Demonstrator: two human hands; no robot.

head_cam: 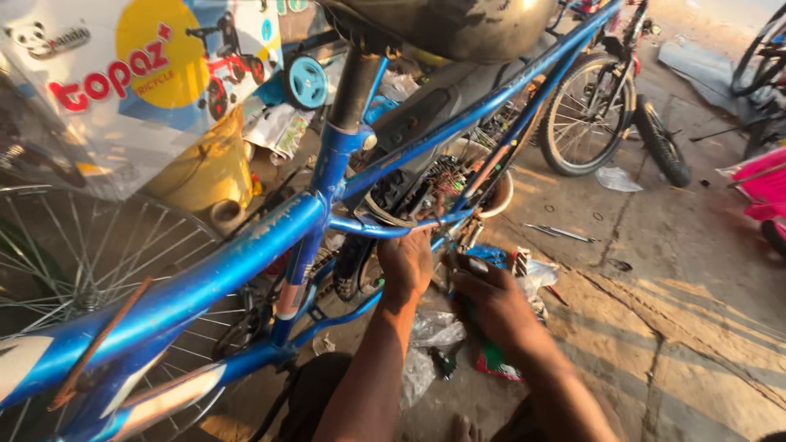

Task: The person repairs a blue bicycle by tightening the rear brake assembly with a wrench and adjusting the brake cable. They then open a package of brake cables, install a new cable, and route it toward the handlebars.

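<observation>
A person crouched on a concrete floor (696, 327) works under a blue bicycle frame (246, 262) that fills the middle of the scene. The left hand (407, 263) reaches up beneath the frame, its fingers curled against a curved blue tube (385, 230) low on the frame; whether that grip is fully closed round the tube cannot be told from here. The right hand (491, 304) sits just right of the left and a little below the tube, its grip bunched together on a small dark part hidden behind the knuckles, too blurred to name. Crumpled clear plastic bags (434, 336) lie on the floor directly under both hands, beneath the frame.

Behind the frame's lower tubes, a bowl-like tray (501, 192) holds a tangle of small metal parts. Left of the frame, a spoked wheel (74, 254) stands close by, with a yellow container (205, 172) and a colourful printed carton (106, 90) behind it. A worn saddle (450, 24) tops the frame's seat post. To the frame's right, well apart, a second bicycle's wheel (585, 115) stands upright, and a pair of slim metal tools (561, 233) lies on the floor between that wheel and the hands. A pink object (757, 184) shows at the far right edge.
</observation>
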